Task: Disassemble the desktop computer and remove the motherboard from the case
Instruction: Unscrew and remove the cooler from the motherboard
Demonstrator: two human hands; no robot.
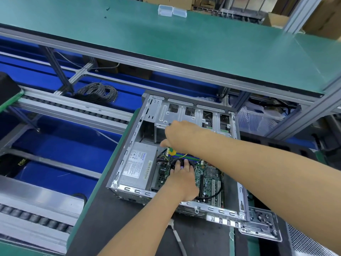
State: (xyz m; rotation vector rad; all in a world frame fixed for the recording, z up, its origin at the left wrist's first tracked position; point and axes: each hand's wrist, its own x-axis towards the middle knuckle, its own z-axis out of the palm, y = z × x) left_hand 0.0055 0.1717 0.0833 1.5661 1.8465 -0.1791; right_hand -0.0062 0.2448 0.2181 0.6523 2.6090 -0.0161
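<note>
Green circuit-board motherboard (206,179) lies flat in the floor of the open grey steel computer case (241,196). Your left hand (181,177) grips the round black cooler fan (174,161); your right hand (176,136) holds a green-and-yellow-handled screwdriver (172,151) (its tip is hidden). Keep it upright, steadying the fan. Silver power supply box (138,166) crowds the left; lift straight upward.

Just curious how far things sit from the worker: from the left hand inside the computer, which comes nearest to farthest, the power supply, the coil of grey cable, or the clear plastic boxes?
1. Power supply, just left of the left hand, inside the case.
2. Coil of grey cable, upper left, beyond the case.
3. Clear plastic boxes, far on the green shelf.
</note>
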